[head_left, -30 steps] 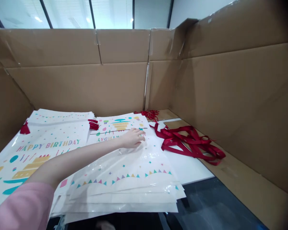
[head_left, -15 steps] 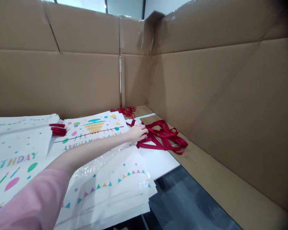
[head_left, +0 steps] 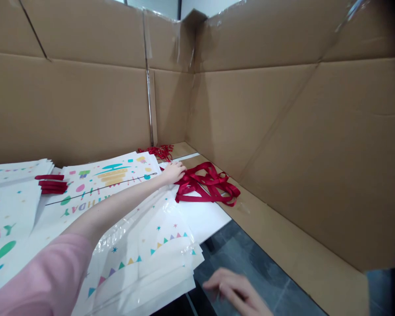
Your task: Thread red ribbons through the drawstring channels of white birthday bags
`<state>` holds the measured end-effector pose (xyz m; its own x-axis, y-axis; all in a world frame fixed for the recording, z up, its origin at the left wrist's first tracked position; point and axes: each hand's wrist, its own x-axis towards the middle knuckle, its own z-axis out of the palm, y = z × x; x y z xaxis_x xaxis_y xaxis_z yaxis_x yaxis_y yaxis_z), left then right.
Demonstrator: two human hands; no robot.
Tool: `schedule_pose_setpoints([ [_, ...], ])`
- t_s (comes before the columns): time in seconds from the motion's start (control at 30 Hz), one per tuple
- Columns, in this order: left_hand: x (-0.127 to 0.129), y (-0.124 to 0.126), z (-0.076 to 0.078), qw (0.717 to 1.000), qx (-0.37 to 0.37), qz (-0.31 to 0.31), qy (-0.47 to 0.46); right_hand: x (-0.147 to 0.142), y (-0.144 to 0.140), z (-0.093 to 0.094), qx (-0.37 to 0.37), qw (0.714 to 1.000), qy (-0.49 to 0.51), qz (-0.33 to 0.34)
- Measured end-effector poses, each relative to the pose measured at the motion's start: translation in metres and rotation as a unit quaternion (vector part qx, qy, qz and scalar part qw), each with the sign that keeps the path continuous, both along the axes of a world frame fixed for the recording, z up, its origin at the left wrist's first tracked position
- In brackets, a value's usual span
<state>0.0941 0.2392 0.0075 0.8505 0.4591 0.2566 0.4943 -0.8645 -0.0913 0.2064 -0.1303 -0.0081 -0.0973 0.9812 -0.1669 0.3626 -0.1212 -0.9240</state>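
Your right hand point(head_left: 232, 290) hovers low, fingers loosely spread, holding nothing. Farther out, your left hand point(head_left: 173, 172) rests on the red ribbon pile point(head_left: 207, 183) beyond the birthday bags point(head_left: 145, 259); whether it grips is unclear. Pinch one strand and draw it slowly.

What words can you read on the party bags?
"AY" in coloured letters, the cut-off end of a longer word, on the flat white bag at the left edge.
"HDAY", seen upside down and part hidden by the left arm, on the white bag by the left hand.
The rest of that print is hidden or too blurred to read.
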Motion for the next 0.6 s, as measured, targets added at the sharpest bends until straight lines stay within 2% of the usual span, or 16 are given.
schedule_pose_setpoints([
  [0.07,0.011,-0.006,0.001,0.999,0.003,-0.038,0.01,0.012,0.021,0.017,0.043,0.995,-0.034,-0.086],
  [0.17,0.027,-0.01,0.0,0.996,0.011,-0.079,0.026,0.026,0.061,0.041,0.145,0.963,-0.123,-0.189],
  [0.3,0.034,-0.014,0.002,0.995,0.029,-0.096,0.012,0.053,0.119,0.056,0.286,0.904,-0.23,-0.219],
  [0.37,0.03,-0.018,0.004,0.994,0.035,-0.099,-0.007,0.067,0.146,0.052,0.314,0.875,-0.31,-0.2],
  [0.47,0.017,-0.027,0.009,0.993,0.028,-0.111,-0.026,0.085,0.181,0.033,0.296,0.836,-0.437,-0.148],
  [0.6,-0.012,-0.036,0.016,0.99,-0.003,-0.131,-0.047,0.095,0.208,0.005,0.275,0.804,-0.514,-0.115],
])
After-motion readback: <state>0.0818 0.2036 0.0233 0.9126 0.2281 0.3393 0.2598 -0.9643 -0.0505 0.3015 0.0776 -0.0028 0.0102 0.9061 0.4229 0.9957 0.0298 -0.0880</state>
